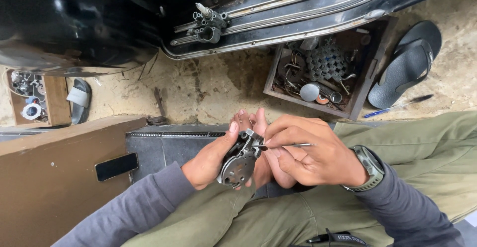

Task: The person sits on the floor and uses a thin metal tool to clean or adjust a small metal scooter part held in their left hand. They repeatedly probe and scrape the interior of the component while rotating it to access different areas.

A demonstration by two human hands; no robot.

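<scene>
A person sits on a dirt floor [213,88], seen from their own head, legs in olive trousers folded under them. The left hand [211,160] is curled around a small grey metal part [239,161], thumb along its upper edge and fingers behind, so the round, plate-like face turns up toward the camera. The part sits just above the person's bare foot [258,128], at the centre of the view, over the lap.

The right hand [308,155] pinches a thin metal tool [290,145] between thumb and forefinger, the other fingers folded in. The tool lies nearly level, its long axis running right to left, and its tip touches the top of the part, where a small bracket sticks up. The part's own long axis runs from lower left to upper right, round face low, bracket end high.

To do this well, it seems wise to keep the left grip firm and the part braced near the foot, and to steer the tool with short, light pushes so the tip does not slip toward the thumb.

Near the top right stands a wooden box [370,75] of oily parts, a black sandal [407,66] beside it. A black vehicle body [74,23] fills the top left.
</scene>
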